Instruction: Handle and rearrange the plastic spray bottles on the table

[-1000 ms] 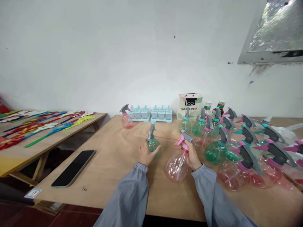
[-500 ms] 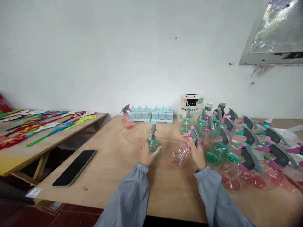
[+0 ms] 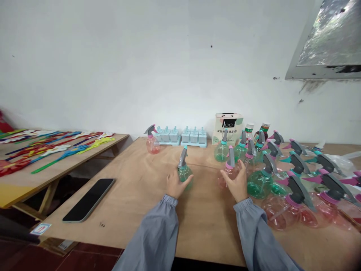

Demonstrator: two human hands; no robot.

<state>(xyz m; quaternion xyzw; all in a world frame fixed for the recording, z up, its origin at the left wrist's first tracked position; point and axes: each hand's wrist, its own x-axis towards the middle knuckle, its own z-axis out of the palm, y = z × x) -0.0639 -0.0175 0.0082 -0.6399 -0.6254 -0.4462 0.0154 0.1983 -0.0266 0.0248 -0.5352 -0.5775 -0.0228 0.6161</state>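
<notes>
My left hand (image 3: 175,184) is cupped round the clear green body of a spray bottle (image 3: 184,171) with a grey head and teal collar, thumb on its right side. This bottle stands upright on the wooden table. To the right, my right hand (image 3: 236,182) curls about the front and right of a pink spray bottle (image 3: 225,176) with a grey and pink head. Its thumb crosses the pink body, and part of the fingers is hidden. The pink bottle is upright too, apart from the green one.
Several pink and green spray bottles (image 3: 259,183) crowd the table's right side. Another pink spray bottle (image 3: 153,145) stands at the back, beside light-blue popsicle moulds (image 3: 194,138). A paper bag (image 3: 225,131) leans near the wall. A phone (image 3: 88,200) lies front left.
The pink bottle has gone from tilted to upright and shifted right. My right hand has moved from its spray head down to its body. My left hand stays at the green bottle.
</notes>
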